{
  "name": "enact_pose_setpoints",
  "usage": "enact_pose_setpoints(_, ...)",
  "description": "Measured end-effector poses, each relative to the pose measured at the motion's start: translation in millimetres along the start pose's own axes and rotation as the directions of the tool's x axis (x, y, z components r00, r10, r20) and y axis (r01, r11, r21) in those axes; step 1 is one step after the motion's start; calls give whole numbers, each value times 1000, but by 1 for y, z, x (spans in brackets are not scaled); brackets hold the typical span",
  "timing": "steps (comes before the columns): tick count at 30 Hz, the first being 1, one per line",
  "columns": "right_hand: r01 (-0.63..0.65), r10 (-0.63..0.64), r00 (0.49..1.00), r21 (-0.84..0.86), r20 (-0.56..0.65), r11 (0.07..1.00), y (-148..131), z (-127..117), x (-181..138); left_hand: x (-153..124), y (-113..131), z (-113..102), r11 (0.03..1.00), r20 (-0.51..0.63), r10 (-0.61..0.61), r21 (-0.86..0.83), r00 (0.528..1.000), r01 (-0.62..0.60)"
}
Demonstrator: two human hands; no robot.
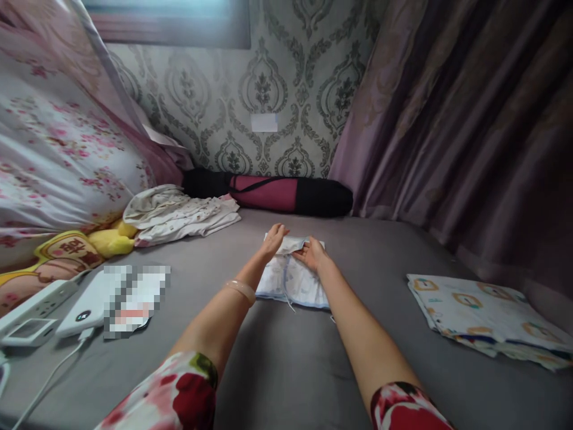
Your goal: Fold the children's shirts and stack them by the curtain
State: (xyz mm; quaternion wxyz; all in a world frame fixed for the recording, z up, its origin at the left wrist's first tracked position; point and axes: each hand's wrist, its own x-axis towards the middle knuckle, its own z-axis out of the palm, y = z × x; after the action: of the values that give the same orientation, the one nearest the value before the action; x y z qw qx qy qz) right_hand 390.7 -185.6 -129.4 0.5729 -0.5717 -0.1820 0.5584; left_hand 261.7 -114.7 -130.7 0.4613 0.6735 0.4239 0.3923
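Note:
A small white baby garment (271, 280) with a faint print, blue edging and thin ties lies on the grey bed sheet, straight ahead of me. Its far part is turned up into a pale flap stretched between my hands. My left hand (274, 240) is at the left end of this flap, its fingers closed on the cloth and partly hidden. At the right end, my right hand (313, 254) pinches the flap's edge between thumb and fingers. A pale bangle (242, 291) circles my left wrist.
To the right lies a folded stack of printed cloth (474, 304). On the left are a power strip (42, 304), a white power bank (92, 301) with a cable, a blurred-out item, a yellow plush (111, 239) and crumpled cloth (188, 212). A maroon-black long bag (268, 192) rests by the wall.

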Motion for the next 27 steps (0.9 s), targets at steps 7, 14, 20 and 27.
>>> enact_pose_setpoints(7,88,-104,990,-152,-97,984,6,5,11,4,-33,-42,966,-149,-22,252,989,60)
enact_pose_setpoints(14,219,-359,918,-542,-166,811,13,-2,27,2,-52,-37,891,50,39,451,998,-57)
enact_pose_setpoints(20,288,-504,864,-800,-20,526,19,-11,20,0,-67,-31,793,165,18,599,986,-114)
enact_pose_setpoints(27,233,-535,844,-920,30,315,30,-7,5,-3,-74,-38,709,256,-6,682,967,-177)
